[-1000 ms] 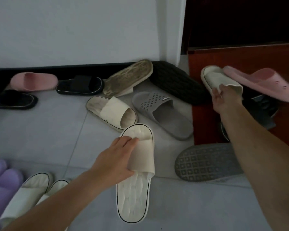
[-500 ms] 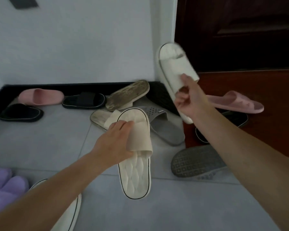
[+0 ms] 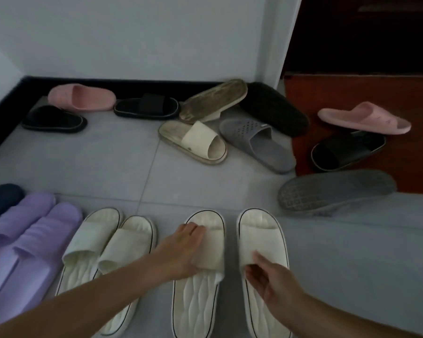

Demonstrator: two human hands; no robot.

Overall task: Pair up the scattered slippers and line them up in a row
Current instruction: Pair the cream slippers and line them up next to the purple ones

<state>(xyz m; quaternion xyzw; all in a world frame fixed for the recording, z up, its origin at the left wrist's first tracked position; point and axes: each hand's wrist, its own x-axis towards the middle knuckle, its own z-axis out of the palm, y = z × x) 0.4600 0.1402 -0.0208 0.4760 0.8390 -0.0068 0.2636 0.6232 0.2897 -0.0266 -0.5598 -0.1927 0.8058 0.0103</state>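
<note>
**Both hands on a white pair at the near end of the row**

The left hand (image 3: 185, 250) has its fingers (image 3: 193, 230) laid over the strap of the left white slipper (image 3: 200, 289), thumb tucked under the strap's edge, so the strap is pinched and held. The right hand (image 3: 271, 281) grips the strap of the right white slipper (image 3: 261, 240) from the heel side, fingers curled narrow around the strap's rear edge. Both slippers lie flat on the grey tiled floor (image 3: 108, 167), toes pointing away, side by side with a small gap between them.

Just to their left sits another white pair (image 3: 108, 245), its two slippers touching along their inner edges. Next left is a purple pair (image 3: 27, 235), and a dark blue slipper (image 3: 0, 198) shows at the frame's left edge.

Further off the rest lie scattered. Near the black skirting are a pink slipper (image 3: 81, 97), a black slipper (image 3: 54, 118) in front of it, and a black strap slipper (image 3: 145, 107). In the middle, a worn beige slipper (image 3: 193, 140) lies beside a grey perforated slipper (image 3: 257, 142); behind them an upturned beige sole (image 3: 213, 101) leans on an upturned black sole (image 3: 274, 108). On the red mat (image 3: 415, 167) a second pink slipper (image 3: 364, 117) rests on a black slide (image 3: 347, 150), and an upturned grey sole (image 3: 335, 191) lies across the mat's near edge.
</note>
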